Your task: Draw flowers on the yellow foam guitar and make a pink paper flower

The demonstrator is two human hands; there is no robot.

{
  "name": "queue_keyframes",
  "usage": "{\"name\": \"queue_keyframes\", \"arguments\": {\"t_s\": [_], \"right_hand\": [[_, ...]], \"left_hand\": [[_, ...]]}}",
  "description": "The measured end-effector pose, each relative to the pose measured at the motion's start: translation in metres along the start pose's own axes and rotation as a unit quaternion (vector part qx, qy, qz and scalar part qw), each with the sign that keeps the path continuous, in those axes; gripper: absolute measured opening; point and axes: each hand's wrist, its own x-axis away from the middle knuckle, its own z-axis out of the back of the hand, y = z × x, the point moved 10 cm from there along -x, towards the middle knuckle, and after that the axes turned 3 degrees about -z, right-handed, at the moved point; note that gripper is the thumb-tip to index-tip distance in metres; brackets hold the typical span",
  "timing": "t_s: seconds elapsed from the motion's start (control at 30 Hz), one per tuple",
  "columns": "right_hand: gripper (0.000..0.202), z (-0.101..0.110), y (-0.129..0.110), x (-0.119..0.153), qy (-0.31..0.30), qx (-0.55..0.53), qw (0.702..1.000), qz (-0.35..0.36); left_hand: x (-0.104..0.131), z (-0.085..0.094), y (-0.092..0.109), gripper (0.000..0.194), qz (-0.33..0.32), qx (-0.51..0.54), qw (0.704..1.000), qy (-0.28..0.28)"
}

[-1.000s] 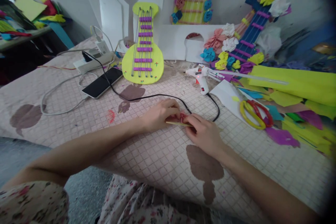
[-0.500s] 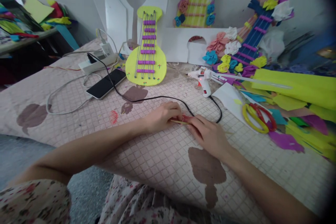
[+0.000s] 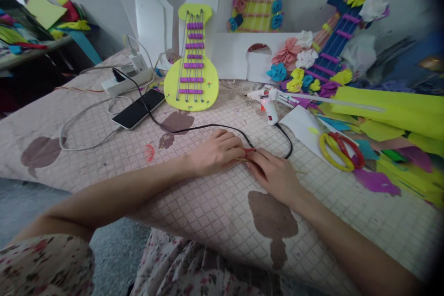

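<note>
My left hand (image 3: 219, 151) and my right hand (image 3: 277, 173) lie close together on the quilted cloth, fingertips almost meeting. Between them shows a small red strip (image 3: 249, 151), whose material I cannot make out. Just below it runs a thin light stick (image 3: 243, 160), passing under my right hand and poking out on its far side. The left fingers are bent down over the strip and the stick's near end. Those of my right hand are closed round the stick and touch the strip's other end. Most of both pieces is hidden by the fingers.
Behind the hands, a white glue gun (image 3: 268, 104) stands with its black cord (image 3: 208, 126) crossing the cloth. Yellow-and-red scissors (image 3: 338, 151) lie right, by coloured scraps (image 3: 381, 132). A phone (image 3: 138, 109), power strip (image 3: 126, 81) and yellow paper guitar (image 3: 191, 78) are at left.
The left hand's fingers have slid slightly right along the strip, covering more of it. The right hand stays nearly in place. The whole view has shifted a little.
</note>
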Motion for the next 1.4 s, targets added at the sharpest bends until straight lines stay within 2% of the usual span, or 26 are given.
{"name": "queue_keyframes", "arguments": {"t_s": [0.2,0.5,0.83,1.13,1.4], "right_hand": [[0.021,0.001,-0.001,0.0,0.007,0.003,1.0,0.003],[0.015,0.003,-0.001,0.0,0.017,-0.001,1.0,0.002],[0.01,0.01,-0.011,-0.004,0.074,0.019,0.997,0.022],[0.012,0.007,-0.01,-0.004,0.077,0.024,0.996,0.029],[0.017,0.003,-0.007,-0.006,0.052,0.008,0.998,0.016]], "left_hand": [[-0.001,-0.002,0.007,0.017,-0.027,-0.042,0.999,-0.017],[0.0,-0.003,0.006,0.018,-0.023,-0.027,0.999,-0.016],[-0.001,-0.006,0.001,0.016,0.001,-0.003,1.0,-0.007],[0.0,-0.007,-0.004,0.016,0.025,-0.013,1.0,-0.003],[0.001,-0.009,-0.005,0.011,0.026,-0.019,0.999,-0.013]]}}
